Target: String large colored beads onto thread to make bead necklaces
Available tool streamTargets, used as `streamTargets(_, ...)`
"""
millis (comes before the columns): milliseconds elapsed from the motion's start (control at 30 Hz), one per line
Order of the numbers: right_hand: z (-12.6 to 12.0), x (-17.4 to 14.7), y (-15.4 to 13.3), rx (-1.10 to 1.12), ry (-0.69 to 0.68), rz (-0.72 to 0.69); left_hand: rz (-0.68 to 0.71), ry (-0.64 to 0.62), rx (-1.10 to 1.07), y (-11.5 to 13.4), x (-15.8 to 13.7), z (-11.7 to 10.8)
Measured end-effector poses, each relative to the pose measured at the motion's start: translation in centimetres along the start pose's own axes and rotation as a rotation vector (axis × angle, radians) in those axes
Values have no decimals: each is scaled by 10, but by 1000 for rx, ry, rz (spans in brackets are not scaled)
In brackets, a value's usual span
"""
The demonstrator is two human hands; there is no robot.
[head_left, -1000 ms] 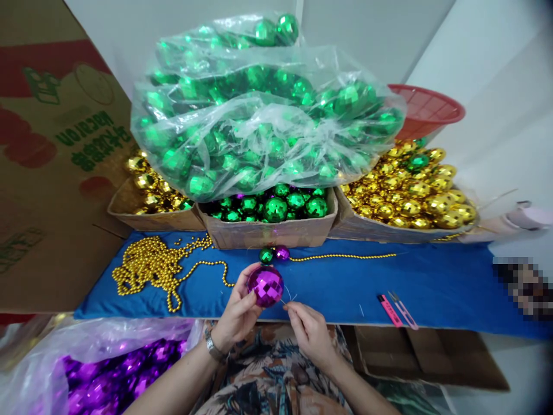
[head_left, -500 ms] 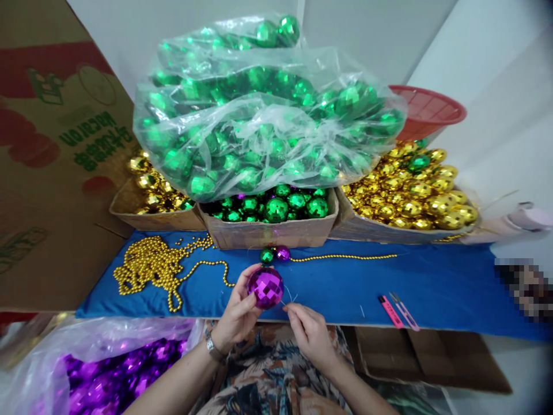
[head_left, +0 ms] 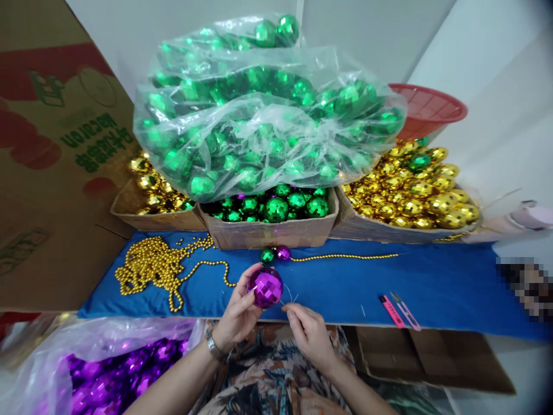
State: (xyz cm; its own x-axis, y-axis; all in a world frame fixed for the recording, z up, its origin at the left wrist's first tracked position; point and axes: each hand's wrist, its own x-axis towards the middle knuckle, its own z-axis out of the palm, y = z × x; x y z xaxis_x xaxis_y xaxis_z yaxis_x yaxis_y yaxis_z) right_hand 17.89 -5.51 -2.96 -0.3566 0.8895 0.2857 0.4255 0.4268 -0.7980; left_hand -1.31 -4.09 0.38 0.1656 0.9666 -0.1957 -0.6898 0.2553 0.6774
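Note:
A large shiny purple faceted ball (head_left: 266, 287) sits in my left hand (head_left: 237, 314), its fingers wrapped around the ball's left side. Just right of it, my right hand (head_left: 309, 334) pinches a thin clear thread (head_left: 290, 296) that runs to the ball. Behind the ball, a small green ball (head_left: 266, 255) and a small purple ball (head_left: 283, 253) lie side by side on the blue cloth (head_left: 328, 288). From the purple one a gold bead string (head_left: 345, 256) stretches right. Another gold bead strand reaches my left hand from a heap of gold beads (head_left: 149, 262).
A pink cutter (head_left: 391, 312) and pink thread snips (head_left: 405, 311) lie at the right. Cardboard boxes (head_left: 270, 233) of green and gold balls line the back, under a big clear bag (head_left: 268, 115) of green balls. Lower left is a bag of purple balls (head_left: 116, 374).
Almost nothing differs. Both hands keep their places around the purple ball and thread, and the view has shifted very slightly.

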Motion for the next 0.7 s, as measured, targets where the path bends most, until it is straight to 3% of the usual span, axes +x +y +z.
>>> streamTargets(233, 1, 3, 3, -40, -8, -55, -36, 44, -29, -1, -1, 3)
streamTargets(400, 1, -4, 25, -153, -48, -38, 226, 277, 70, 19, 15, -28)
streamTargets(500, 0, -9, 40, -226, -40, -40, 517, 518, 238, 60, 35, -66)
streamTargets(600, 2, -8, 46, -227, 14, -66, 784, 782, 639, 122, 61, -103)
streamTargets(633, 2, -5, 46, -219, 28, -77, 816, 898, 824, 143, 71, -113)
streamTargets(700, 5, -1, 42, -206, 40, -99, 827, 982, 916, 184, 91, -126)
